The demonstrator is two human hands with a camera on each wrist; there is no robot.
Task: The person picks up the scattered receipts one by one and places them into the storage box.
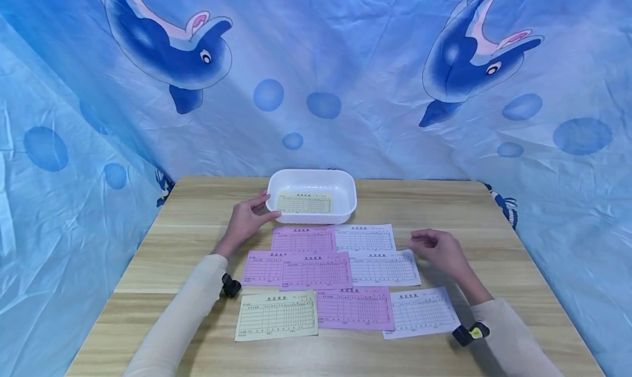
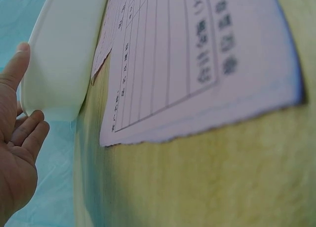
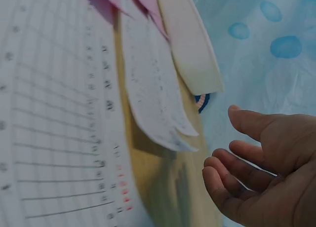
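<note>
My left hand [image 1: 245,221] holds the near left corner of a white plastic tray [image 1: 350,198], thumb at the front rim and fingers along the left side. A yellow receipt slip [image 1: 304,203] lies inside the tray. My right hand [image 1: 441,251] hovers apart from the papers, fingers loosely bent with nothing between them. Nearest to it is a white receipt slip [image 1: 387,270]; another white slip [image 1: 367,237] lies behind that and a third [image 1: 419,314] in front. Several pink receipt slips [image 1: 316,271] overlap in the middle. A second yellow slip [image 1: 277,316] lies front left.
The slips lie on a wood-grain table [image 1: 148,300]. A blue curtain [image 1: 375,91] printed with dolphins hangs behind the table and on both sides. Blue-and-white tassels [image 1: 506,207] hang by the back corners. The tray stands near the back edge.
</note>
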